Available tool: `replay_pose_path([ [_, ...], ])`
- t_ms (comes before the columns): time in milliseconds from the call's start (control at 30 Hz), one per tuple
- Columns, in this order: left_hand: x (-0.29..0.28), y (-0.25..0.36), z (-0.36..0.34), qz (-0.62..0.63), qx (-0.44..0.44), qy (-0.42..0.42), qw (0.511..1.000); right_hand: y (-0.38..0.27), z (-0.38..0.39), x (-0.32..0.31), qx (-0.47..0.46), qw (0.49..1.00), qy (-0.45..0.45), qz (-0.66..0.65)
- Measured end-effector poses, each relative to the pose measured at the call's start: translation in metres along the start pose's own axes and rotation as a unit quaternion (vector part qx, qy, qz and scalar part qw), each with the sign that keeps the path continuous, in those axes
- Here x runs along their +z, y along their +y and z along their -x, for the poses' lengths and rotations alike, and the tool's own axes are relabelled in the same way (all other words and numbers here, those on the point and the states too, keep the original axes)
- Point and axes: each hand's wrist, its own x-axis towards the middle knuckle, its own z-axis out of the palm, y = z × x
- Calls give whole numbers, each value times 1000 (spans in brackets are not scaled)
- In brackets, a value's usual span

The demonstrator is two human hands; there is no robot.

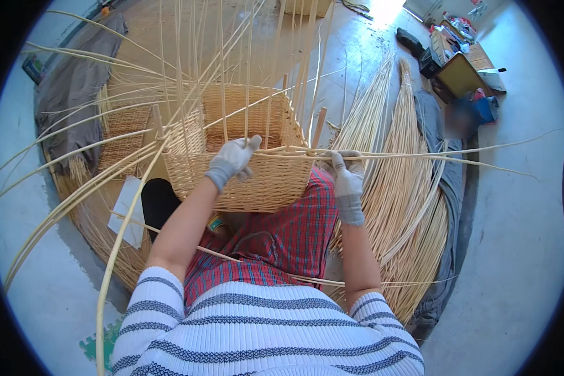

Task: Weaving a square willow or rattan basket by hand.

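A partly woven pale wicker basket (250,185) rests over my red plaid-covered lap, with long upright stakes (221,62) rising from it and long loose rods (56,216) fanning out leftward. My left hand (232,160), in a pale knit glove, has its fingers closed on the front rim, at an upright stake and the horizontal rods. My right hand (346,178), gloved alike, grips the long horizontal rods (445,153) just beyond the basket's right corner; these stretch far out to the right. The fingers on the far side of the rods are partly hidden.
Bundles of loose reeds (401,238) lie on cloth at my right. On the left are grey cloth (69,125), a woven piece (124,125), a white sheet (126,203) and a green mat (103,344). A cluttered low table (457,75) stands at back right.
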Motion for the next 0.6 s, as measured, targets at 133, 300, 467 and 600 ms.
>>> replay_pose_path([
  [133,-11,-15,-7,-70,53,-91,992,-11,-12,15,-38,998,-14,58],
  [300,15,-37,-13,-63,234,73,968,-32,-87,130,-298,905,-125,275],
  [467,24,-32,-23,-49,85,122,988,-26,-132,206,-427,863,-105,249],
  [600,18,-28,-23,-86,105,84,987,9,-56,97,-301,953,-38,11],
])
